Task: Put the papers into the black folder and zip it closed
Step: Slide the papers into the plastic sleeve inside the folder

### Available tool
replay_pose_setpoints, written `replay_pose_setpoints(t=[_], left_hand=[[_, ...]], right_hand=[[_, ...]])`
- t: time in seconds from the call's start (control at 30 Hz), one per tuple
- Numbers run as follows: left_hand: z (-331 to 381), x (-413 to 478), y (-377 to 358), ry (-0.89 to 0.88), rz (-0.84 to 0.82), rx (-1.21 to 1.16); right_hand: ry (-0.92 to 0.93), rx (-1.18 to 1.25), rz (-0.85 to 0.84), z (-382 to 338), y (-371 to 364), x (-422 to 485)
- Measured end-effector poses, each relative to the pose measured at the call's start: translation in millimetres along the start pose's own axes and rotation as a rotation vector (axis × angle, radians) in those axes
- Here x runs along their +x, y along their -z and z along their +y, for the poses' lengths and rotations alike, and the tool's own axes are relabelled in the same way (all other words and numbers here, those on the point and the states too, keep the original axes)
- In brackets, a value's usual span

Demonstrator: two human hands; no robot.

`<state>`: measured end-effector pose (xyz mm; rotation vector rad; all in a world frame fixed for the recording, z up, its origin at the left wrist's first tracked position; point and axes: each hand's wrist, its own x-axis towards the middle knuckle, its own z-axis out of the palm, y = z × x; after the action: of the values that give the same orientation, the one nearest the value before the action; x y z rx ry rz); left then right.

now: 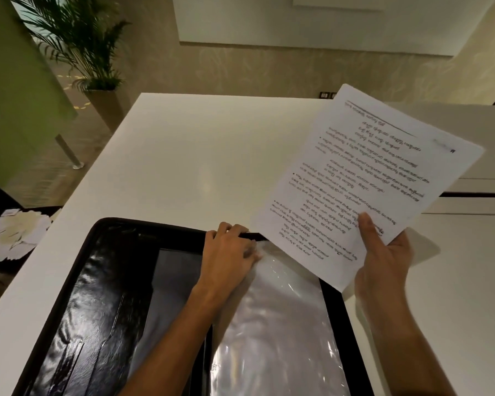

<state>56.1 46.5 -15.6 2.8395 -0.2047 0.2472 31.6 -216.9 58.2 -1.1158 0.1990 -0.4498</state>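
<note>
Black folder (pixel 103 295) lying open on the white desk (pixel 183 167), filling the lower left and centre of the frame, glossy inner panel at left, clear plastic sleeve (pixel 275 324) at right. Left hand (pixel 229 250) at centre, palm down on the sleeve's top edge by the folder's far rim, fingers (pixel 235 228) curled together, pinching the plastic. Right hand (pixel 383 252) at lower right, raised above the desk, thumb and fingers clamped on the lower edge of the papers (pixel 363 178). Printed sheets tilted, reaching toward the upper right, lower corner overlapping the folder's right edge. Potted palm (pixel 83 44) in the upper left; loose paper scraps (pixel 12 232) at far left.
</note>
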Motion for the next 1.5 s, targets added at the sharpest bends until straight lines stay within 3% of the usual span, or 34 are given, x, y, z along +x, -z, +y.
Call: replay_pose_setpoints(t=[0.27,0.6,0.87,1.23,1.5], left_hand=[[3.9,5.3,16.7,0.058,0.035,-0.233],[6.6,3.6,20.3,-0.062,0.022,-0.154],[19.1,16.2,18.8,-0.125,-0.132,-0.233],[52.0,16.7,15.7,-0.070,-0.023,-0.461],[61.4,15.0,6.9,-0.039,0.021,-0.480]], right_hand=[[-0.005,0.105,-0.010,13.8,-21.6,28.1],[0.007,0.153,-0.003,23.0,-44.3,51.8],[-0.081,0.179,0.038,33.8,-59.2,61.7],[-0.161,0.171,-0.112,40.7,-87.3,72.3],[-0.170,0.111,-0.138,52.6,-77.0,64.2]])
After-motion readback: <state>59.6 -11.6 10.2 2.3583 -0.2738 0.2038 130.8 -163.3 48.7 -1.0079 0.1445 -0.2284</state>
